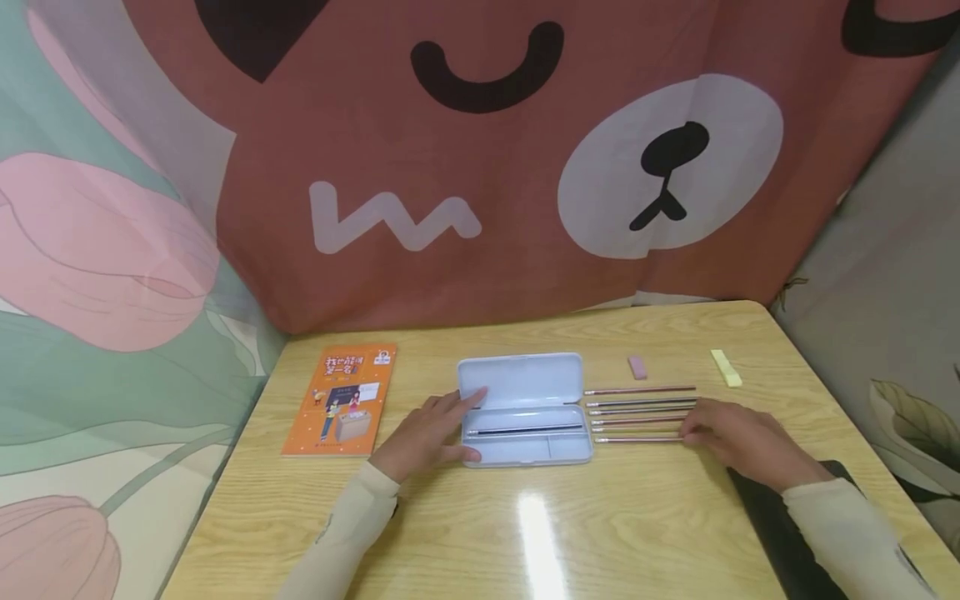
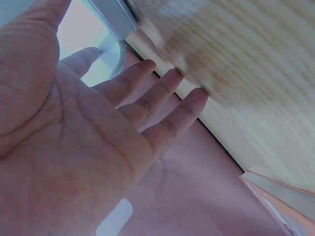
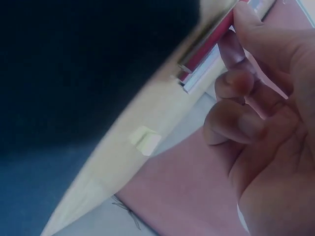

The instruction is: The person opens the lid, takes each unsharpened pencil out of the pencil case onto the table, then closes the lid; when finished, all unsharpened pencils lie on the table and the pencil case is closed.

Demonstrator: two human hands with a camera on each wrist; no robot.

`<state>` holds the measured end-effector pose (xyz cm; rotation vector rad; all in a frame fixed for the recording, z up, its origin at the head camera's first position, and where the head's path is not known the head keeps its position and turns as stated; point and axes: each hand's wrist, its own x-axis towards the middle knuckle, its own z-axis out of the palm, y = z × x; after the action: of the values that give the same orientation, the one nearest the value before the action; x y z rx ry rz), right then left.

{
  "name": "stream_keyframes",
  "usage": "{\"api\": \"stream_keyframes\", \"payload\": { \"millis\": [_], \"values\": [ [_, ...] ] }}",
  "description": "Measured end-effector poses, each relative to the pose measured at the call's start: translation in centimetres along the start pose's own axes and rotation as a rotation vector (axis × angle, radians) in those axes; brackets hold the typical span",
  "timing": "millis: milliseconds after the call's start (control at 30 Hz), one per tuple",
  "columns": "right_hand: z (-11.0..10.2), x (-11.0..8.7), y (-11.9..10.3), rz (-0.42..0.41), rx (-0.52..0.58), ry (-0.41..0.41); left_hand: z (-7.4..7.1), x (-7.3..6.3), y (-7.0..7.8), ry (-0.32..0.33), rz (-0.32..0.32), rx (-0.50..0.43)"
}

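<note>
A pale blue pencil case (image 1: 520,382) lies with its lid back, and a dark pencil (image 1: 525,431) rests inside it. My left hand (image 1: 423,437) touches the case's left side, thumb at the near edge and index finger by the lid; its fingers look extended in the left wrist view. Right of the case, several pencils (image 1: 637,390) lie in a row, eraser ends toward the case. My right hand (image 1: 738,442) is at their far ends, thumb and index finger pinching a red pencil (image 3: 209,44), its other fingers curled. The fingertips partly hide the pencil ends.
An orange book (image 1: 341,400) lies left of the case. A pink eraser (image 1: 637,367) and a pale yellow eraser (image 1: 725,367) lie behind the pencils. A black flat object (image 1: 780,525) lies under the right forearm. Printed cloth (image 1: 510,283) hangs behind the table.
</note>
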<state>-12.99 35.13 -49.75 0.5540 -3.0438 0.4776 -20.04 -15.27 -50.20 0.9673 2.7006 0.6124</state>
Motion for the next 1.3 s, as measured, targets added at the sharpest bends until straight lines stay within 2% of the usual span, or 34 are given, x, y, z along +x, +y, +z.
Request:
{"api": "stream_keyframes", "payload": {
  "millis": [300, 567, 700, 833, 1000, 1300],
  "values": [
    [0.9, 0.6, 0.0, 0.018, -0.053, 0.015, 0.1, 0.1, -0.1, 0.003, 0.009, 0.009],
    [0.3, 0.7, 0.0, 0.053, -0.050, -0.043, 0.1, 0.1, -0.1, 0.016, 0.028, 0.014],
    [0.2, 1.0, -0.7, 0.044, -0.048, -0.014, 0.0, 0.0, 0.0, 0.016, 0.026, 0.009],
    [0.5, 2.0, -2.3, 0.001, -0.061, 0.041, 0.0, 0.1, 0.0, 0.012, 0.018, -0.002],
    [1.3, 3.9, -5.0, -0.055, -0.062, 0.058, 0.0, 0.1, 0.1, 0.007, 0.010, -0.006],
    [3.3, 7.8, -10.6, -0.243, -0.037, 0.113, -0.1, 0.1, 0.1, 0.010, 0.016, -0.006]
  ]
}}
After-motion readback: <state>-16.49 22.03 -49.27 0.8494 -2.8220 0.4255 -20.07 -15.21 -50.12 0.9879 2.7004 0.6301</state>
